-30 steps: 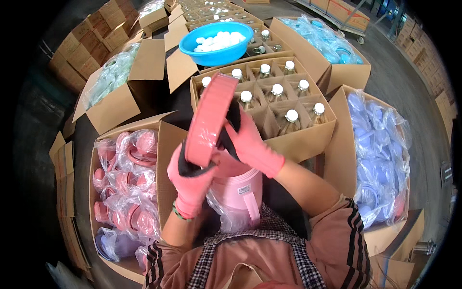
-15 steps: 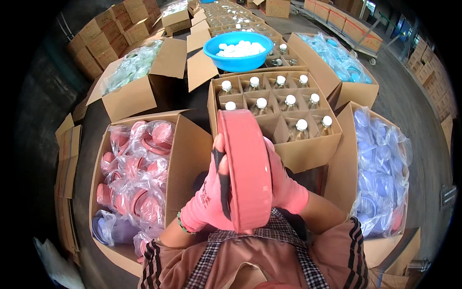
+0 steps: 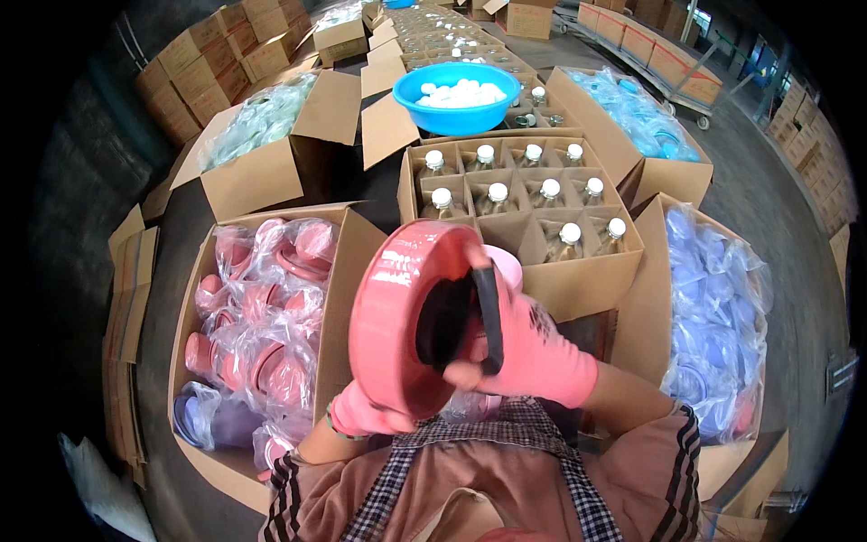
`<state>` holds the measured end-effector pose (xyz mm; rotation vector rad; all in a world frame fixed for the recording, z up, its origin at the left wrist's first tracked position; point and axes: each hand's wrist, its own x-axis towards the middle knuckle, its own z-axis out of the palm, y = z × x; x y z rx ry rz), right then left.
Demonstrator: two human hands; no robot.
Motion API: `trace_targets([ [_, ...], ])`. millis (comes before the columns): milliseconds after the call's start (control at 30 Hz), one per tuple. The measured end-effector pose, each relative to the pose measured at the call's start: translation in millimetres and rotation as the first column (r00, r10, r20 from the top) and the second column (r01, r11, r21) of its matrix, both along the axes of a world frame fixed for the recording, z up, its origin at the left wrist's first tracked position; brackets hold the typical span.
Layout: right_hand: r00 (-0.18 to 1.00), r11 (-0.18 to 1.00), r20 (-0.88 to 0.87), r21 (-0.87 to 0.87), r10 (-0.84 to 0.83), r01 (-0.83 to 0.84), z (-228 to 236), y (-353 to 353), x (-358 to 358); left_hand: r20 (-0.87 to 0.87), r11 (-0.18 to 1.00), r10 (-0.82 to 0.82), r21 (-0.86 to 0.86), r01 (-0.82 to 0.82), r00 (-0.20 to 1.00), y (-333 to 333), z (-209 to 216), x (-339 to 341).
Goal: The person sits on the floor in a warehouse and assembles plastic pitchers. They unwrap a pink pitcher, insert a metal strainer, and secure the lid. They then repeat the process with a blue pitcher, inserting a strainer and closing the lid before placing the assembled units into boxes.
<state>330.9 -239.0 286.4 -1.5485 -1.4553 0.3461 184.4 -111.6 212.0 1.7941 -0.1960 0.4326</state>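
A wide, round, hollow pink plastic piece is held tilted on edge in front of my chest, its opening facing right. My left hand, in a pink glove, grips its lower edge, fingers partly hidden. My right hand, gloved in pink with a black strip between thumb and forefinger, is closed at the opening, some fingers hidden inside. The dark inside shows beside these fingers. Behind the right hand, part of a paler pink round thing shows, mostly covered. Clear plastic film lies below.
Ahead stands a divided carton of white-capped bottles, one near cell without a bottle. Beyond is a blue basin of white caps. Cartons of bagged pink pieces and purple pieces flank me; green and turquoise pieces stand farther off.
The pink piece has moved left and turned, so its opening now shows on the right. My right hand has come round to the opening; my left has slid down to the lower edge.
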Motion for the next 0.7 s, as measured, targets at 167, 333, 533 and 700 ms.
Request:
trace_targets([
  [167, 0.894, 0.995, 0.438, 0.079, -0.095, 0.066, -16.9, 2.6, 8.1, -0.081, 0.959, -0.229, -0.190, 0.210, 0.970, -7.3, -9.3, -3.8],
  [333, 0.416, 0.985, -0.896, 0.104, 0.153, -0.137, -76.2, 18.2, -8.2, -0.018, 0.957, 0.118, 0.268, -0.109, 0.993, -11.5, -28.7, 1.1],
  [533, 0.853, 0.993, 0.512, -0.002, -0.101, 0.119, -20.9, 6.6, 7.5, 0.140, 0.935, 0.023, 0.346, -0.071, 0.990, -1.9, 6.7, 6.6],
  [700, 0.995, 0.989, -0.097, 0.148, 0.019, -0.005, -76.0, 13.0, -1.6, 0.114, 0.992, 0.107, 0.059, -0.114, 0.988, -21.0, -7.3, 9.9],
])
